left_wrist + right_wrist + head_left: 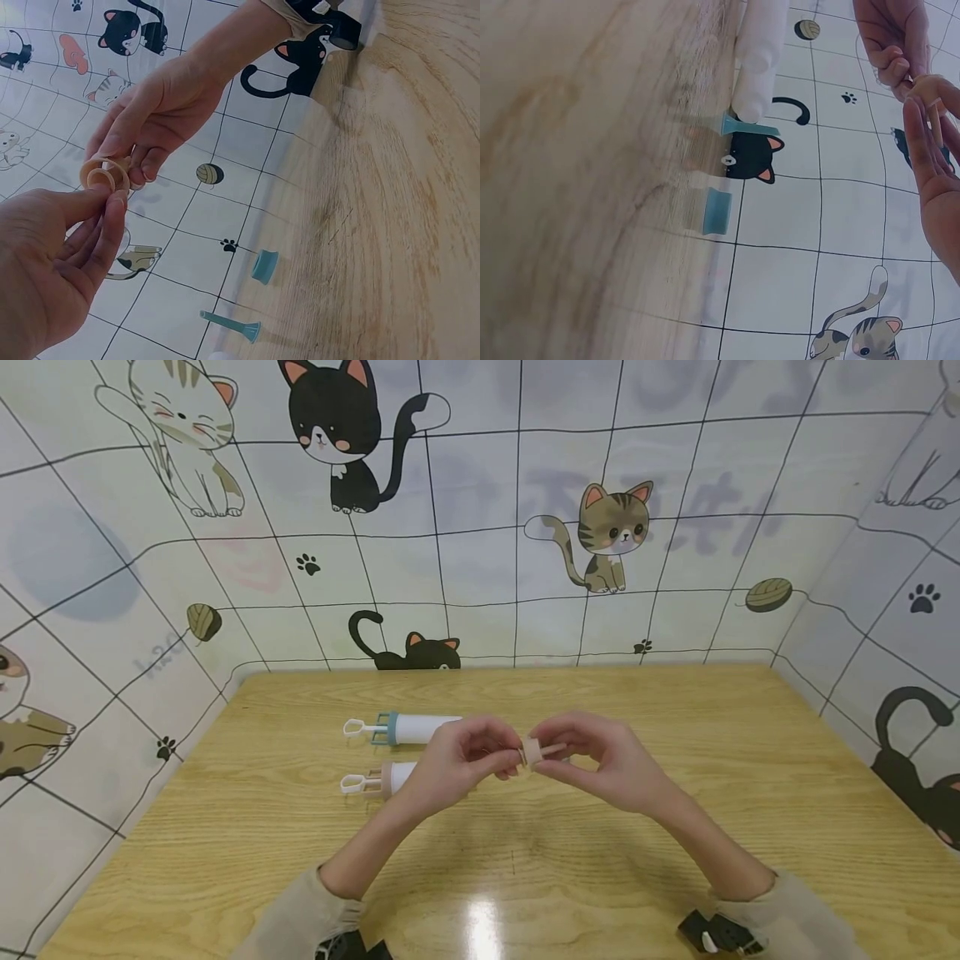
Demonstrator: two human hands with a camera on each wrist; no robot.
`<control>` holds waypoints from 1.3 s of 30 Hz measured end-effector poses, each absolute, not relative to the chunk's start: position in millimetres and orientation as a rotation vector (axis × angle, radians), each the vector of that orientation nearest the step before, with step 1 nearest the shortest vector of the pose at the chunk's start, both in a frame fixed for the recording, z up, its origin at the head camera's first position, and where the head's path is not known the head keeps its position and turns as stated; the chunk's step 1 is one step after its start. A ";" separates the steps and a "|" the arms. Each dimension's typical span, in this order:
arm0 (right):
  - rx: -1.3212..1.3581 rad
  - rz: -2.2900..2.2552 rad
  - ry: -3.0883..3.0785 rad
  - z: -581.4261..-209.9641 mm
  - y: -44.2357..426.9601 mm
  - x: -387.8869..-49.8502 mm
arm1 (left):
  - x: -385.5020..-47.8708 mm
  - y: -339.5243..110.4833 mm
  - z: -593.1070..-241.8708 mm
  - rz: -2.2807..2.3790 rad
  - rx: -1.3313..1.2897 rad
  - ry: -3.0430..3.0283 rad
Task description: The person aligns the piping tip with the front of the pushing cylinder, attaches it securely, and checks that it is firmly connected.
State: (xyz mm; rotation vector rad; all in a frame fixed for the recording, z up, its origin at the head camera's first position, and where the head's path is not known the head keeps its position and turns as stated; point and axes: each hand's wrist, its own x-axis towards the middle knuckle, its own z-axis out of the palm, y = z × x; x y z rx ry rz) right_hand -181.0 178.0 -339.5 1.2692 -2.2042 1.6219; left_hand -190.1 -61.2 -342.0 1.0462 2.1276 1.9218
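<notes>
Above the table, the left hand [468, 760] and right hand [600, 760] meet at a small beige ring-shaped part [532, 752]. In the left wrist view the left hand [56, 262] pinches a small beige ring [100, 178] at the mouth of a wider beige ring [120, 166], whose far side the right hand [161, 109] holds. A thin beige stem [553, 749] points toward the right palm in the head view. Whether the two beige parts are joined, I cannot tell.
Behind the left hand lie a white tube with a teal collar [392, 728] and another with a beige collar [386, 781], both with white loop handles. A teal spool [265, 267] and teal funnel-like piece [234, 324] stand on the table [390, 187].
</notes>
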 end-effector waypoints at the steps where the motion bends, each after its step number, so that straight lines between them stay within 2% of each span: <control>1: 1.269 1.627 -2.205 -339.3 177.4 -180.7 | -190.0 -61.2 -342.0 1.923 1.046 2.126; 39: 1.301 1.704 -2.118 -343.4 169.8 -176.9 | -183.7 -55.1 -343.0 2.020 0.986 2.149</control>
